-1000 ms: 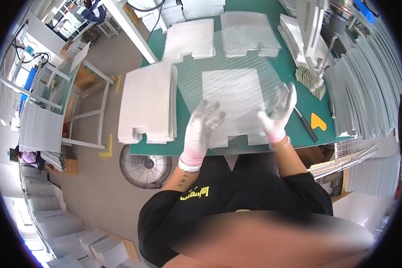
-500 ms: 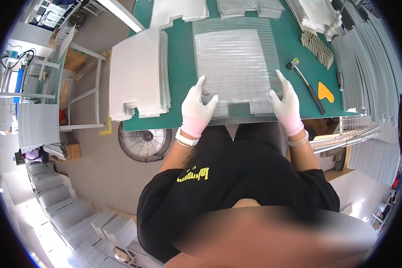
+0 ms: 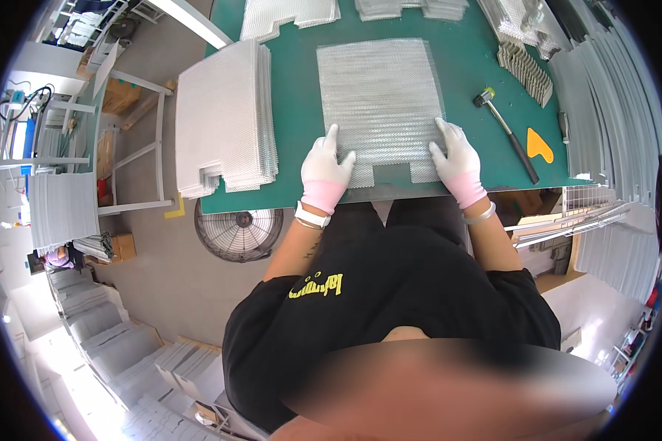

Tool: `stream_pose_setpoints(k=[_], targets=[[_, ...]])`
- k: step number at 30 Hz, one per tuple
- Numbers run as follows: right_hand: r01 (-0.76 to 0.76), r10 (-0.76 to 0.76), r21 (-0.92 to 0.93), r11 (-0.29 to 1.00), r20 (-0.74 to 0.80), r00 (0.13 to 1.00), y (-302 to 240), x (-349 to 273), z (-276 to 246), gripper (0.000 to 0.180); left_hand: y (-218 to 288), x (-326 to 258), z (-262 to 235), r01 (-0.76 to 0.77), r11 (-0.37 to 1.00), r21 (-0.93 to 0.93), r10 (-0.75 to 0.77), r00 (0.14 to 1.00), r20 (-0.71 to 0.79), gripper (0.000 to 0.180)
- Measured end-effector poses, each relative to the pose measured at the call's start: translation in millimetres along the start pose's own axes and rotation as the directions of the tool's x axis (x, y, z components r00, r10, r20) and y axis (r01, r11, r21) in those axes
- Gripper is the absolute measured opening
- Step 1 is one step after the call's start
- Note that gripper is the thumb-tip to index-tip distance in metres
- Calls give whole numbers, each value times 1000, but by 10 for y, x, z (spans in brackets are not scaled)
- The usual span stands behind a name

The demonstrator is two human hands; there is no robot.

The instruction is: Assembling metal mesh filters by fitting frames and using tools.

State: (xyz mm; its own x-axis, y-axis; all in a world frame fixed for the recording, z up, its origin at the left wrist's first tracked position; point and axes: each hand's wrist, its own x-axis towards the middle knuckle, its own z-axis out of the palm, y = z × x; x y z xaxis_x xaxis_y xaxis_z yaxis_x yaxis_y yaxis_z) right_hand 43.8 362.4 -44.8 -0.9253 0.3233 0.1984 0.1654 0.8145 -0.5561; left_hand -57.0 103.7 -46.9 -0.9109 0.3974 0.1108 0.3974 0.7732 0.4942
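Observation:
A silvery mesh sheet (image 3: 379, 103) with a notch in its near edge lies flat on the green table mat, over what appear to be more such sheets. My left hand (image 3: 326, 169), in a white glove with a pink cuff, rests at its near left edge, forefinger pointing away and thumb apart. At the right edge, my right hand (image 3: 457, 163), gloved alike, lies with its fingers stretched out and its thumb over the sheet's border. Both hands touch the edges from the sides; neither wraps round the mesh.
A tall stack of mesh sheets (image 3: 224, 117) stands to the left, with further mesh stacks (image 3: 290, 18) at the far edge. On the right lie a hammer (image 3: 509, 134), an orange scraper (image 3: 539, 145) and a row of thin strips (image 3: 526, 72). A floor fan (image 3: 239, 228) is below the table.
The top mesh sheet, which stuck out past the far and right edges of those beneath, now lines up with them. My right hand has moved left, closer to my left hand.

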Motion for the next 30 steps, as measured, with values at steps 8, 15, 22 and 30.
stream_pose_setpoints(k=[8, 15, 22, 30], targets=[[32, -33, -55, 998, -22, 999, 17, -7, 43, 48, 1, -12, 9, -40, 999, -8, 40, 999, -20, 66], [-72, 81, -140, 988, 63, 995, -124, 43, -56, 46, -3, -5, 33, -28, 999, -23, 27, 998, -59, 69], [-12, 26, -276, 961, 48, 999, -88, 177, -228, 47, 14, 86, -152, -22, 995, 96, 23, 1000, -7, 69], [452, -442, -116, 885, 99, 891, -947, 1715, 83, 35, -240, 198, 11, -189, 980, 61, 191, 981, -38, 50]])
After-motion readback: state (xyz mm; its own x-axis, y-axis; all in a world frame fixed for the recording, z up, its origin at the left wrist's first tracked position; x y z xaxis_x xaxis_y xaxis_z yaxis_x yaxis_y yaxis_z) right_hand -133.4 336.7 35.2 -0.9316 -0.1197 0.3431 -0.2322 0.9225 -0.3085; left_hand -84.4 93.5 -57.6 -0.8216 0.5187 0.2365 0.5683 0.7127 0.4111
